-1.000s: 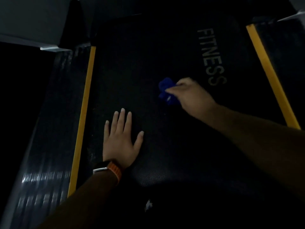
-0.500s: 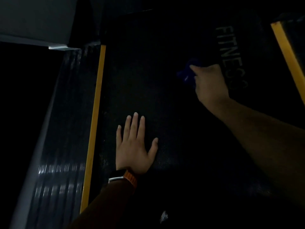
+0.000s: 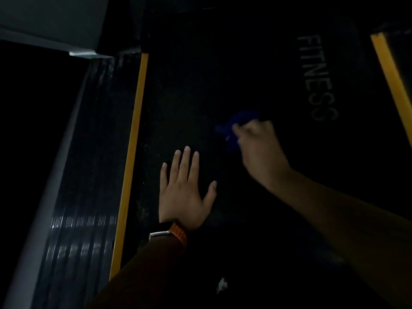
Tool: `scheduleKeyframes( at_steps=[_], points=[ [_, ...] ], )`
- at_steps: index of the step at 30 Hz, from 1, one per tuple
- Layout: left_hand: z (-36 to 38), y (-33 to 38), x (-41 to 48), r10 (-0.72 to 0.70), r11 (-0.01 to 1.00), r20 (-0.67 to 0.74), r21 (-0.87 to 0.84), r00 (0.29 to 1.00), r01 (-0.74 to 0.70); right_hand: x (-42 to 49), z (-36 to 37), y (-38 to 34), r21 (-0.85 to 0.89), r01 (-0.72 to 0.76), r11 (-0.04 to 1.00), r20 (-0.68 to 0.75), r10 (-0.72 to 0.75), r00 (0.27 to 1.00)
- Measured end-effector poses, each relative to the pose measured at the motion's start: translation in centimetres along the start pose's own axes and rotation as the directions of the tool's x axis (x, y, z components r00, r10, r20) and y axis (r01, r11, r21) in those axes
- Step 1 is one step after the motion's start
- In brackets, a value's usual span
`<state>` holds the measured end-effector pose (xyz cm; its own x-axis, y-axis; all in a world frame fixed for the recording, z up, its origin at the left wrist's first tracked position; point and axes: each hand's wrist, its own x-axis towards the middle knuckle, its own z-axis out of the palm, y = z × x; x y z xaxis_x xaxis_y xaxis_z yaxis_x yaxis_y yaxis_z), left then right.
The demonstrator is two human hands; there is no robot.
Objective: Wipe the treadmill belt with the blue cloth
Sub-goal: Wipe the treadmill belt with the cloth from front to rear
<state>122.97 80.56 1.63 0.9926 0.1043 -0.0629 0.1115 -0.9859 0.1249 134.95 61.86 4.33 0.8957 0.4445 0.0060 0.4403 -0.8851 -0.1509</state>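
Right hand (image 3: 258,148) is gripping the bunched cloth (image 3: 236,128) at mid-frame on the belt (image 3: 223,74), unwiped length running toward the top; left hand (image 3: 185,192) is lying flat, fingers spread, just below-left.

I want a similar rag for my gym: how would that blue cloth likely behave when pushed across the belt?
Probably floppy: the blue cloth bunches in uneven lumps around the right hand gripping it. Likely light, since it wads up small in one hand. On the matte belt it may drag rather than slide.
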Motion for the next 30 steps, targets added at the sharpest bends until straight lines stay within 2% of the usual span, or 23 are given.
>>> scheduleKeyframes(
  at_steps=[2,3,4,5,7,8,10,11,13,14,15,16,17,19,21,22,23,24,25,26,28,29,30],
  points=[
    [-0.1,0.0,0.0,0.002,1.000,0.006,0.002,1.000,-0.002,-0.7,0.0,0.7,0.061,0.255,0.965,0.075,-0.259,0.963],
    [-0.2,0.0,0.0,0.000,1.000,0.006,0.000,1.000,0.000,0.7,-0.3,2.6,0.000,0.307,0.952,0.101,-0.305,0.947],
    [-0.2,0.0,0.0,-0.002,1.000,0.002,-0.005,1.000,0.002,2.4,-0.6,4.6,-0.091,0.251,0.964,0.088,-0.243,0.966],
    [-0.2,0.1,0.0,-0.002,1.000,-0.003,-0.007,1.000,0.002,4.0,-1.0,6.8,-0.189,0.125,0.974,0.061,-0.115,0.991],
    [-0.1,0.1,-0.1,-0.002,1.000,-0.009,-0.006,1.000,0.001,4.3,-1.8,7.4,-0.195,-0.165,0.967,0.036,0.176,0.984],
    [0.0,0.1,0.0,-0.002,1.000,-0.011,-0.007,1.000,0.001,3.3,-1.6,5.5,-0.195,-0.249,0.949,-0.009,0.252,0.968],
    [0.0,0.1,0.0,-0.006,1.000,-0.015,-0.010,1.000,0.006,-0.2,-1.1,0.2,-0.094,-0.161,0.983,-0.040,0.158,0.987],
    [0.0,0.1,0.0,-0.006,1.000,-0.018,-0.009,1.000,0.006,-2.6,-0.5,-1.5,0.029,-0.018,0.999,-0.019,0.019,1.000],
    [-0.2,0.1,0.1,-0.005,1.000,-0.018,-0.005,1.000,0.005,-3.8,-0.7,-0.8,0.137,0.184,0.973,0.097,-0.198,0.975],
    [-0.2,0.1,0.1,-0.004,1.000,-0.019,-0.007,1.000,0.004,-2.9,-1.5,1.0,0.110,0.180,0.978,0.076,-0.189,0.979],
    [-0.2,0.1,0.1,-0.004,1.000,-0.023,-0.009,1.000,0.004,-1.9,-1.9,3.1,0.102,0.088,0.991,0.018,-0.091,0.996],
    [-0.1,0.1,0.1,-0.005,1.000,-0.029,-0.012,1.000,0.005,-1.1,-2.4,4.7,0.019,-0.050,0.999,-0.040,0.050,0.998],
    [-0.1,0.1,0.0,-0.008,1.000,-0.034,-0.014,0.999,0.007,-0.6,-2.6,5.8,0.039,-0.186,0.982,-0.105,0.189,0.976],
    [0.0,0.1,-0.1,-0.009,1.000,-0.040,-0.010,0.999,0.008,-1.5,-1.7,3.2,-0.062,-0.252,0.966,-0.147,0.241,0.960],
    [0.0,0.0,0.0,-0.005,1.000,-0.041,-0.003,0.999,0.004,-4.2,-1.0,-2.2,-0.017,-0.171,0.985,-0.078,0.169,0.983],
    [-0.1,0.0,0.0,0.000,1.000,-0.040,-0.001,0.999,0.000,-5.8,-0.5,-4.0,0.084,-0.077,0.993,-0.025,0.079,0.997],
    [-0.1,0.0,0.0,0.004,1.000,-0.041,0.001,0.999,-0.004,-6.7,-0.2,-4.3,0.092,0.031,0.995,0.028,-0.034,0.999],
    [-0.2,0.0,0.0,0.005,1.000,-0.043,0.001,0.999,-0.005,-6.7,0.1,-2.9,0.027,0.149,0.988,0.052,-0.151,0.987],
    [-0.2,0.0,0.0,0.005,1.000,-0.048,-0.001,0.999,-0.005,-6.1,-0.1,-0.7,-0.039,0.203,0.978,0.044,-0.201,0.979],
    [-0.1,0.0,-0.1,0.004,1.000,-0.054,-0.005,0.999,-0.004,-5.3,-0.6,1.6,-0.104,0.132,0.986,0.013,-0.132,0.991],
    [0.0,0.0,-0.2,0.003,1.000,-0.072,-0.013,0.997,-0.004,-4.8,-1.3,5.1,-0.111,-0.188,0.976,-0.114,0.175,0.978],
    [0.0,0.0,-0.2,0.002,1.000,-0.077,-0.014,0.997,-0.003,-5.4,-1.2,4.5,-0.093,-0.282,0.955,-0.123,0.270,0.955],
    [0.0,0.1,-0.2,0.002,1.000,-0.076,-0.011,0.997,-0.002,-6.5,-0.9,2.2,-0.077,-0.301,0.951,-0.145,0.288,0.947]
  ],
)
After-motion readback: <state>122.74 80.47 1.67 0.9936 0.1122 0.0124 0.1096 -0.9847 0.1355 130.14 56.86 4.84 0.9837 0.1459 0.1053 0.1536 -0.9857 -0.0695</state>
